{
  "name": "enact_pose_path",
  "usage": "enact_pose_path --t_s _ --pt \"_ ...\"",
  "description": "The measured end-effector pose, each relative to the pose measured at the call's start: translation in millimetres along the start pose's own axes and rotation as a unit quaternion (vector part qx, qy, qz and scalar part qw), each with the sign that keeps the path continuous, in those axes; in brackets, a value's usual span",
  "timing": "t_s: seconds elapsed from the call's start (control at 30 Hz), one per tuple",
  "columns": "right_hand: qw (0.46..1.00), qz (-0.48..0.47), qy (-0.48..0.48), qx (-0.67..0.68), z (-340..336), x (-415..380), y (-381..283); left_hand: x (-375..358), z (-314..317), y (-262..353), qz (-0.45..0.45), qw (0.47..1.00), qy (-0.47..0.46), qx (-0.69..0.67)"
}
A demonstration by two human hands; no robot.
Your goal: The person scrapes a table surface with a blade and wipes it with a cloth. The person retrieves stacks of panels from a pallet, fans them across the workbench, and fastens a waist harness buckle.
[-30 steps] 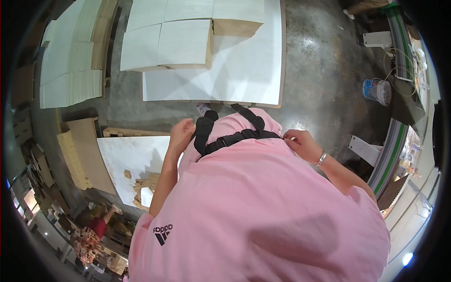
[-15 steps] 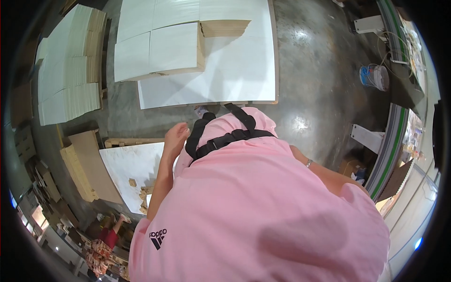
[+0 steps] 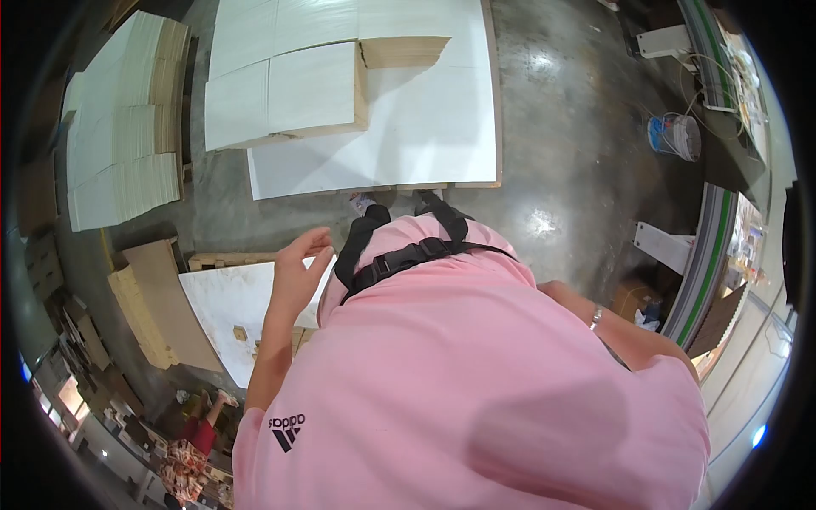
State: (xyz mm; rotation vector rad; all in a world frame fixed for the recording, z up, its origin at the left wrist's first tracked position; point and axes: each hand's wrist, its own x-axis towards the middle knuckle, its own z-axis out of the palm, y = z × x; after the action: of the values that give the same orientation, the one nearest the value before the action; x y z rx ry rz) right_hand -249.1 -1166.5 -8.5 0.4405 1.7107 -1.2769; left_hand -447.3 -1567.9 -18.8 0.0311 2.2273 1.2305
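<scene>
My left hand (image 3: 299,268) is raised beside my left hip, its fingers apart and nothing in it. It hangs over the near corner of a white sheet (image 3: 221,310) on a wooden pallet. On my right side, my right hand (image 3: 561,294) is against the edge of my pink shirt (image 3: 459,365), its fingers hidden. A metal band (image 3: 597,317) circles that wrist. A black strap with a buckle (image 3: 399,261) crosses my waist. Past my feet, stacks of white sheets (image 3: 312,89) stand on a larger white board (image 3: 425,157).
More stacked sheets (image 3: 127,115) stand at the far left, with brown cardboard (image 3: 170,297) below them. A bucket (image 3: 680,138) and grey-green machine rails (image 3: 704,263) are on the right. Another person (image 3: 191,455) is at the lower left.
My left hand has moved a little left, and its fingers show more clearly. My right hand has come into view beside the shirt, with its wrist farther right and lower.
</scene>
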Motion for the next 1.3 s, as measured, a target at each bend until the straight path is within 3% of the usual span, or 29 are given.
enact_pose_path --t_s 0.13,0.23,0.3,0.33,0.5,0.6,0.93,1.23,1.3 --pt "0.982 -0.05 0.143 0.111 -27 0 -69 -27 -19 60 0.116 0.991 -0.058 0.002" --pt "0.997 -0.004 0.082 0.01 -21 13 -105 -31 -18 72 0.166 0.984 -0.067 0.025" --pt "0.988 -0.077 0.088 -0.098 -21 22 -111 -31 -19 72 0.195 0.975 -0.062 0.084" --pt "0.981 -0.097 0.086 -0.145 -23 25 -121 -28 -19 73 0.252 0.96 -0.038 0.113" --pt "0.917 -0.215 0.129 -0.312 -12 45 -165 -30 -12 74 0.228 0.967 -0.031 0.112" --pt "0.876 -0.333 0.13 -0.325 4 69 -181 -30 -14 75 0.228 0.963 -0.034 0.141" --pt "0.832 -0.401 0.213 -0.319 14 81 -190 -31 -13 81 0.214 0.952 -0.077 0.207" --pt "0.812 -0.443 0.264 -0.274 18 73 -184 -30 9 65 0.211 0.967 -0.016 0.139" --pt "0.81 -0.455 0.27 -0.252 19 74 -183 -30 16 60 0.254 0.955 0.027 0.152"
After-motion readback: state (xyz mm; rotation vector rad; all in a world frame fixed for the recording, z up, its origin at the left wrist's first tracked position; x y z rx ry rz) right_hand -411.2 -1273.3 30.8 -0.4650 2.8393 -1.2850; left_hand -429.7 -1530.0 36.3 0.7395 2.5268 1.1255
